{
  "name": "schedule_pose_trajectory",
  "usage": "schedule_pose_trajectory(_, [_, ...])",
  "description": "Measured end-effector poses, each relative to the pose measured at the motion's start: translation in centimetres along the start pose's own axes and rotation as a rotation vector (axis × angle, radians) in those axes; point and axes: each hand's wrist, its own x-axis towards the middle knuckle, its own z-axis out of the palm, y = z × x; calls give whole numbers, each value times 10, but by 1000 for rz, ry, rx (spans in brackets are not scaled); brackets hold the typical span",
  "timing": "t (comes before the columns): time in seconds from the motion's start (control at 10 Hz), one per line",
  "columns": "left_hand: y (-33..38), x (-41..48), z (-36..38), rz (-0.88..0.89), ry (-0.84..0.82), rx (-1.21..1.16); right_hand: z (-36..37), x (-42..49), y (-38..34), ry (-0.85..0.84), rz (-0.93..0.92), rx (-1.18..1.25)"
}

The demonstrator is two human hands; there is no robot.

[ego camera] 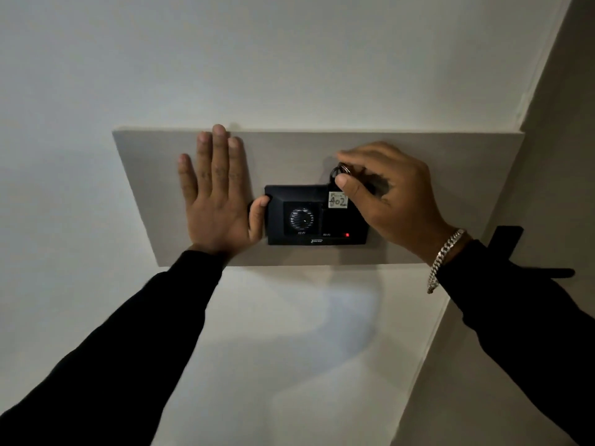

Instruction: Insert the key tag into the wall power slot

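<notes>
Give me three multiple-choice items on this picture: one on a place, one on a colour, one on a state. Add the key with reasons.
1. Where does the left hand rest?
A. Flat on the grey panel, left of the black unit
B. On the door handle
C. On the key tag

2. What colour is the small light on the unit?
A. Green
B. Red
C. Blue

3. How is the key tag held?
A. Lying loose on a table
B. Hanging free from a hook
C. In the right hand's grip, at the unit's top

Key: 1 A, its palm and fingers lie spread on the panel; 2 B, it glows red at the lower right; 3 C, thumb and fingers close on its ring end.
</notes>
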Motion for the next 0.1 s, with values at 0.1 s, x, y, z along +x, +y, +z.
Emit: schedule_pose_trajectory(0.1, [6,-5,-16,32,-33,-123,-10,4,-17,63,96,40])
